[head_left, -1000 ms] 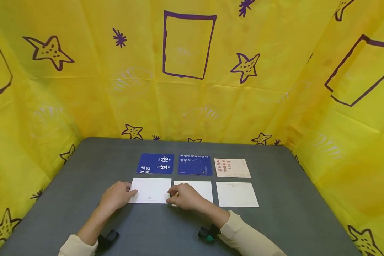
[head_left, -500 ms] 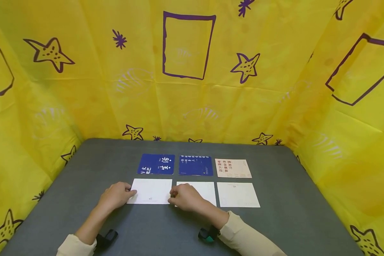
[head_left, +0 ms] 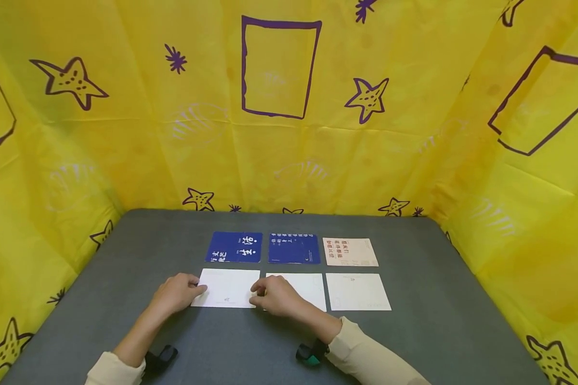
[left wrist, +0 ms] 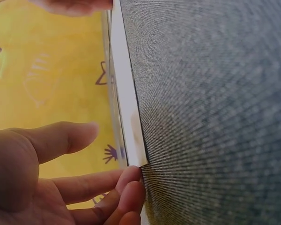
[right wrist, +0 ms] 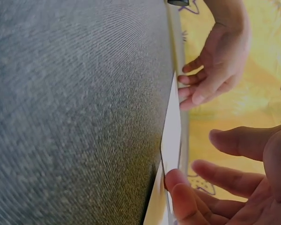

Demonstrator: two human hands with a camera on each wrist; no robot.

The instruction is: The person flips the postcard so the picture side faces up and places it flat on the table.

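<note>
A white card [head_left: 227, 287] with a small printed mark lies flat at the left of the near row. My left hand [head_left: 175, 294] is at its left edge; in the left wrist view the fingertips [left wrist: 131, 187] touch the card's end while the thumb stands off it. At the card's right edge is my right hand [head_left: 276, 297], its fingertips low at the seam and its thumb raised in the right wrist view. Beneath this hand lies a second white card [head_left: 313, 289], partly covered. A third white card [head_left: 358, 292] is further right.
Behind the white cards runs a far row: a blue card [head_left: 234, 247] with large white characters, another blue card [head_left: 294, 249] and a beige card [head_left: 350, 252]. All lie on a dark grey tabletop [head_left: 438, 321], with yellow printed cloth [head_left: 149, 149] around it.
The middle white card has shifted slightly right, away from the left one. My right fingertips have moved a little left over the left card's edge. My left hand has stayed in place.
</note>
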